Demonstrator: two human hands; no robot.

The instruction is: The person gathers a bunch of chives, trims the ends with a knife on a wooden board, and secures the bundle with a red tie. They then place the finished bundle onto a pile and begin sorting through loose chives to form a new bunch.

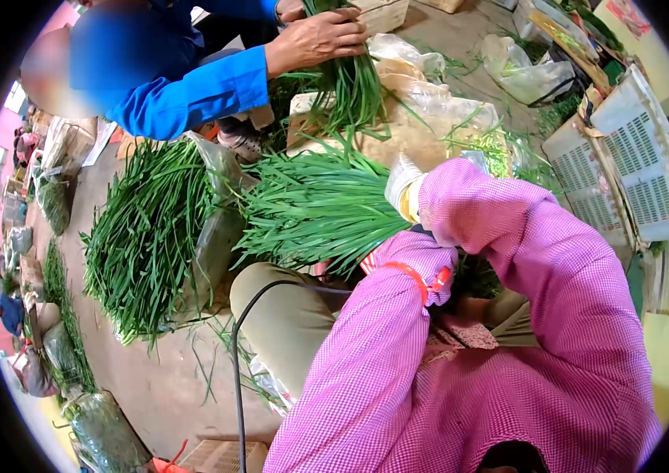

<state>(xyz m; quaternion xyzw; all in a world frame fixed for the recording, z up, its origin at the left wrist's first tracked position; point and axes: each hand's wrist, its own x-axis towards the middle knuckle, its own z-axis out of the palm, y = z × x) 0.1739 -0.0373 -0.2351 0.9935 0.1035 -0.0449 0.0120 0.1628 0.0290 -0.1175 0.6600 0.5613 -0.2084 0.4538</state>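
A large bundle of long green leaves [319,205] lies across the middle, its leaf tips pointing left. At its right end is my right hand [405,191], in a pale glove with yellow on it, its fingers wrapped against the bundle. My left hand is hidden at the lower right edge of the bundle, past the pink checked sleeve [398,315] with a red band; its fingers do not show. A second heap of green leaves [149,236] lies to the left, with clear plastic [216,248] along its right side.
Across from me, a person in a blue sleeve [192,94] holds another green bunch [350,87] over a pale block [429,130]. White perforated crates [630,150] stand at right, near a plastic bag [520,71]. A black cable [237,355] crosses my knee. Wrapped greens [106,430] lie lower left.
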